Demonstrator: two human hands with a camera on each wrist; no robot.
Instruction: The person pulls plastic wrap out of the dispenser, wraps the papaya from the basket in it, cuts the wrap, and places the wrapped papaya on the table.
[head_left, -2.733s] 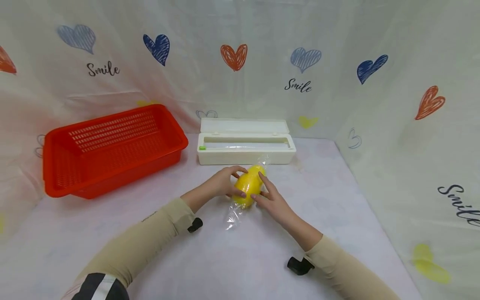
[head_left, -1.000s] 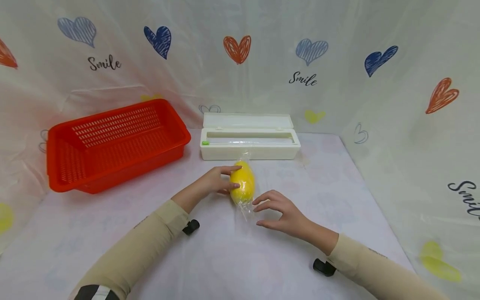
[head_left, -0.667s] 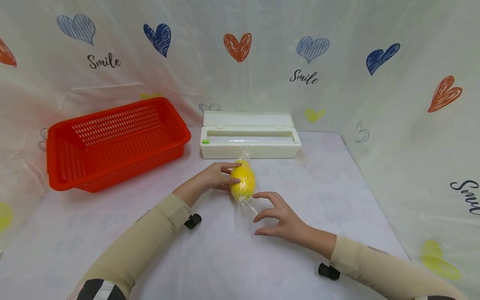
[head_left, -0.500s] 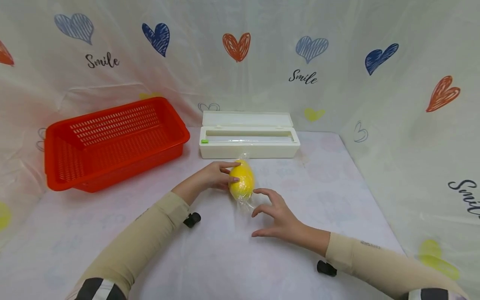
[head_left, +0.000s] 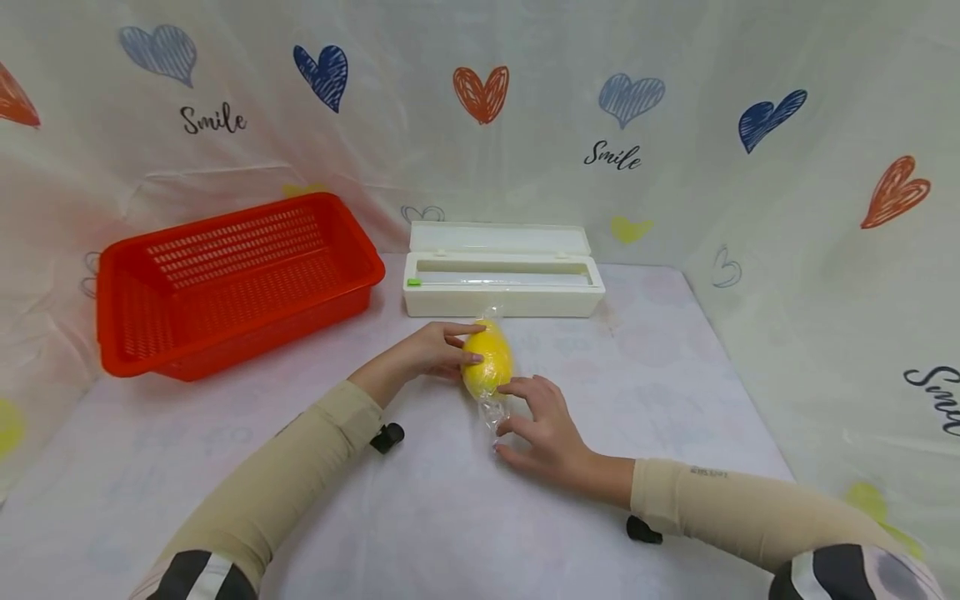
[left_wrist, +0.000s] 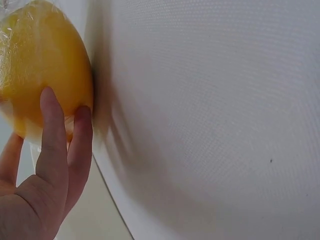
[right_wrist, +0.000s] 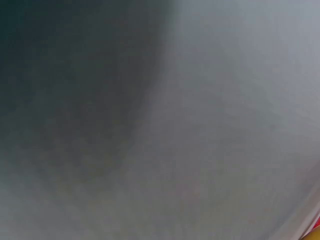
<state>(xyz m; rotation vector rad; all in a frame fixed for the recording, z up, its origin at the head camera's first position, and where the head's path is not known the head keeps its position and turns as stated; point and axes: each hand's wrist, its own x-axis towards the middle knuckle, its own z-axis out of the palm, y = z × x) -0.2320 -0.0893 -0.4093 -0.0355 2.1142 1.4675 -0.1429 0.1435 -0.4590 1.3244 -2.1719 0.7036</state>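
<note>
A yellow rounded fruit (head_left: pixel 487 360), its exact kind unclear, is wrapped in clear cling film at the middle of the table. My left hand (head_left: pixel 435 350) grips its left side, fingers and thumb curved against it. In the left wrist view the left hand (left_wrist: pixel 47 165) holds the wrapped fruit (left_wrist: pixel 47 65) from below. Film gathers into a loose tail (head_left: pixel 491 412) at the fruit's near end. My right hand (head_left: pixel 543 429) pinches at this tail, its index fingertip touching the fruit's lower right. Only a sliver of yellow (right_wrist: pixel 314 235) shows in the blurred right wrist view.
Behind the fruit stands a white cling film dispenser (head_left: pixel 504 302) with its lid raised and a roll inside. A red plastic basket (head_left: pixel 240 333) sits at the back left. A printed curtain (head_left: pixel 540 192) hangs behind the white-covered table (head_left: pixel 420 525).
The right hand left the fruit's side, dropped toward the near film tail, then moved left and drew its fingers in on it. The fruit turned more upright, the left hand still holding it.
</note>
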